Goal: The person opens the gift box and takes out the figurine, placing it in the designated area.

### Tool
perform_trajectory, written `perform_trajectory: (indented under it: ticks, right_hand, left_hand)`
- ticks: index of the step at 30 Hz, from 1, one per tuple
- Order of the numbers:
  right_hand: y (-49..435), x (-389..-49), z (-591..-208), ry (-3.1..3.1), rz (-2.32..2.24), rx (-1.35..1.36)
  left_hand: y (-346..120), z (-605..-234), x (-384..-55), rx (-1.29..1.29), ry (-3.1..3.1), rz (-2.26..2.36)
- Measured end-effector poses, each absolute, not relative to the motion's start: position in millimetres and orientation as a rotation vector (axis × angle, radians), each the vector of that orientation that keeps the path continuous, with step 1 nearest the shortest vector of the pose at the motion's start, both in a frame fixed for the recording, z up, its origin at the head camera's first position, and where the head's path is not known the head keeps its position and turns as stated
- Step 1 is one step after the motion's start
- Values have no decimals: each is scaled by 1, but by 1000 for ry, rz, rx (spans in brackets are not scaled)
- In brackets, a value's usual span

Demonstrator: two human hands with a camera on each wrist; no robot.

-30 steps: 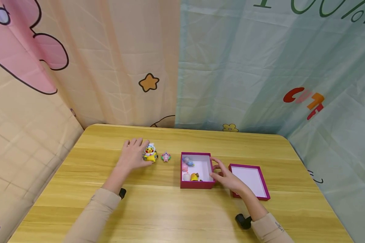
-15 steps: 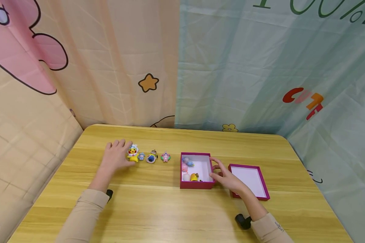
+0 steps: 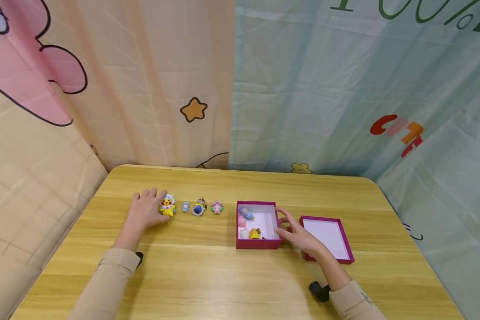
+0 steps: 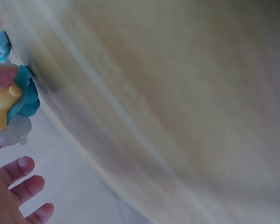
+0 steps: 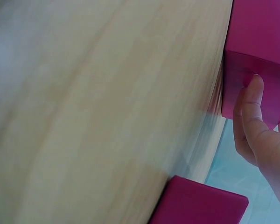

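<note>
My left hand [image 3: 144, 210] holds a yellow Pikachu figurine [image 3: 168, 207] with a white-and-blue hood between thumb and index finger. The left wrist view shows the figurine's blue back [image 4: 30, 95] at the left edge, with the other fingers spread away from it. Along a row to its right stand a small blue figurine [image 3: 186, 206], a figurine with a dark-blue round part [image 3: 198, 209] and a pink-and-green figurine [image 3: 217, 207]. My right hand [image 3: 298, 233] grips the right wall of an open magenta box [image 3: 257, 244], with fingers against its outer side [image 5: 253, 95].
Inside the box lie a blue-grey toy [image 3: 246, 213], a pink one [image 3: 242, 221], a whitish one [image 3: 244, 234] and a yellow one [image 3: 255, 233]. The box lid [image 3: 346, 240] lies inside up on the wooden table [image 3: 208, 284], under my right forearm. Printed curtains hang behind.
My left hand has moved left with the Pikachu figurine, away from the small blue and dark-blue figurines, which now stand in view. My right hand and the box have stayed in place.
</note>
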State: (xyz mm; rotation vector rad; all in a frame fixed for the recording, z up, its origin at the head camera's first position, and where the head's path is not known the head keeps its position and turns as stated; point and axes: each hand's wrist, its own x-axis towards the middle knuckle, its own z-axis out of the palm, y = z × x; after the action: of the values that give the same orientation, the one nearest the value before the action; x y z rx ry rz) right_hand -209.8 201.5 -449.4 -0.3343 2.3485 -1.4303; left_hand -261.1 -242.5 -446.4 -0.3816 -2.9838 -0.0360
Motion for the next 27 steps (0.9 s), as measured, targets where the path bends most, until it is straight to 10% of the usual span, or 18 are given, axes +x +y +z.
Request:
perform_trajectory:
  ticks: [27]
  right_hand:
    - [202,-212,-452,2369,-1423,-322]
  left_hand:
    - [-249,-443,-276,-366,-3164,-167]
